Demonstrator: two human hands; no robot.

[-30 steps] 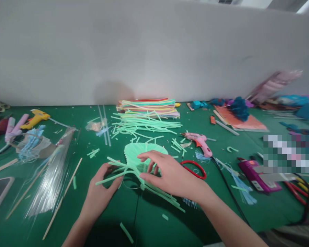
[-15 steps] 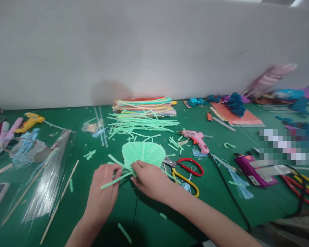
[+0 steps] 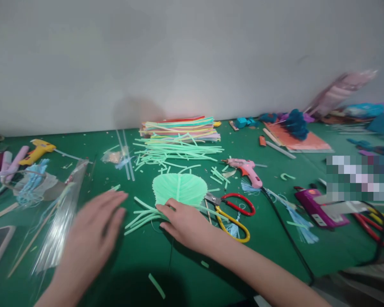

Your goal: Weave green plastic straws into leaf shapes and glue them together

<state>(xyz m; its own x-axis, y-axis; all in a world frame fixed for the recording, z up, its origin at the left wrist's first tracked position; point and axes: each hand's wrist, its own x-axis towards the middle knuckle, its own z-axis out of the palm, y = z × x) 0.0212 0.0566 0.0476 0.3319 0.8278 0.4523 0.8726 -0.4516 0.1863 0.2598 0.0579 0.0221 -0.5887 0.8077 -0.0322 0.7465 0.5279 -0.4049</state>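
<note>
A: Head view. Right hand (image 3: pixel 185 224) presses flat, fingers closed, on the strips at the base of the green leaf (image 3: pixel 180 189), likely pinning it.

B: Left hand (image 3: pixel 94 226)?

A: Blurred, spread open, holding nothing, above the green mat (image 3: pixel 141 251). Scissors (image 3: pixel 232 209) just right; grey wall behind.

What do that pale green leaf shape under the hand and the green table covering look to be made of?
The leaf shape looks like thin plastic drinking-straw strips joined side by side: matte, slightly translucent, with ribbed lines matching the loose green straw strips that the right hand presses on. The table covering seems a soft felt-like cloth: flat, dull, no shine, though the weave is too blurred to confirm.
</note>
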